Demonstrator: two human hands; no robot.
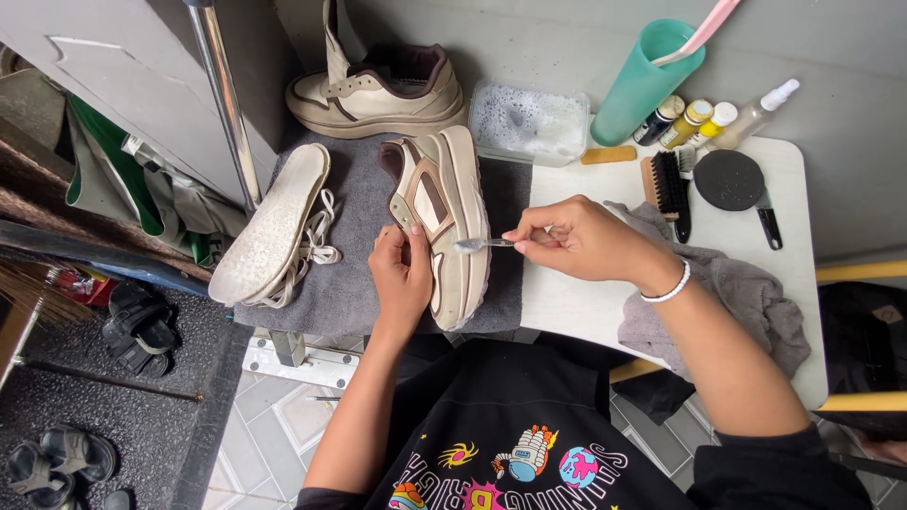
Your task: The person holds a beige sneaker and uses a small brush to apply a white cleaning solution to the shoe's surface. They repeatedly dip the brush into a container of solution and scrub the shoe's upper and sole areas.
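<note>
Your left hand (402,274) gripped the beige sneaker (444,222) on its side; your right hand (576,236) pinched a small brush (477,245) against its sole edge. The second sneaker (383,90) stood beyond, seemingly untouched.

The pink handle (710,26) in the green cup (644,83) is cut off by the top edge.

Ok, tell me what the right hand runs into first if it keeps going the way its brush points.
The right hand points its small brush leftward; the bristles already look against the sneaker's sole edge, so likely that first.
</note>
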